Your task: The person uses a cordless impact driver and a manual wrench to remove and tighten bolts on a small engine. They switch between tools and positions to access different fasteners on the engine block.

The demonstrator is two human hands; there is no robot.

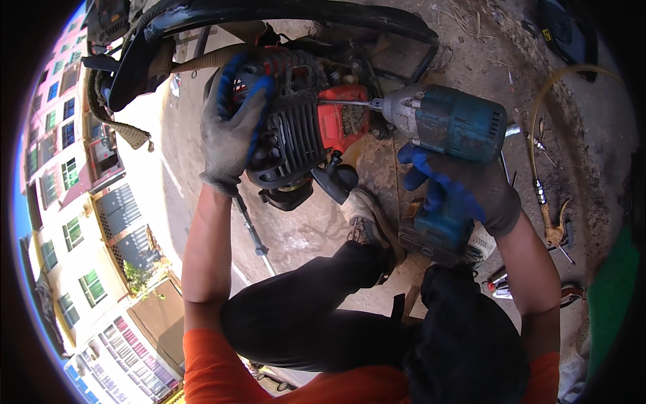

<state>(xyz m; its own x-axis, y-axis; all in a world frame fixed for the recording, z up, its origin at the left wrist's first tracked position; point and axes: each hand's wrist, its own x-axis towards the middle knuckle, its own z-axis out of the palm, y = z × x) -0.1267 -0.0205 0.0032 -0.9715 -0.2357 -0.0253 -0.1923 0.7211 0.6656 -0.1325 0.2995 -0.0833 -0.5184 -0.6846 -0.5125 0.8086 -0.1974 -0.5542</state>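
Upper centre of the frame, the left hand (232, 124), in a grey and blue glove, is clamped over the top of the small black and red engine (303, 128), its grip wrapped tight on the housing. Right of centre, the right hand (464, 192) holds a teal cordless impact driver (447, 124) by the handle, its long bit touching the engine's red part. The engine sits on dusty concrete ground (471, 54), a yellow hose (545, 101) at the right edge
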